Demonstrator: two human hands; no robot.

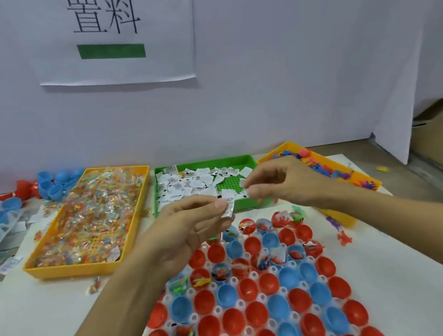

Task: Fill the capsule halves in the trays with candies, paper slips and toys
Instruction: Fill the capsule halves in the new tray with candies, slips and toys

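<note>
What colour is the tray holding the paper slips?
Green: the middle tray, seen in the head view.

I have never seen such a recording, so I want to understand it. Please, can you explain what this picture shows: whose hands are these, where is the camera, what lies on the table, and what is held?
There is no machine here. A person works with two bare hands, and the one picture comes from a camera worn on the head, looking forward and down.

The left hand and the right hand each pinch small white paper slips between the fingertips, above the table.

At the back stand three bins: a yellow tray of wrapped candies, a green tray of paper slips, and a second yellow tray of small colourful toys.

In front lies a clear holder full of red and blue capsule halves. Some halves already hold items; many look empty. More capsule halves lie at the far left.

A paper sign hangs on the wall.
</note>
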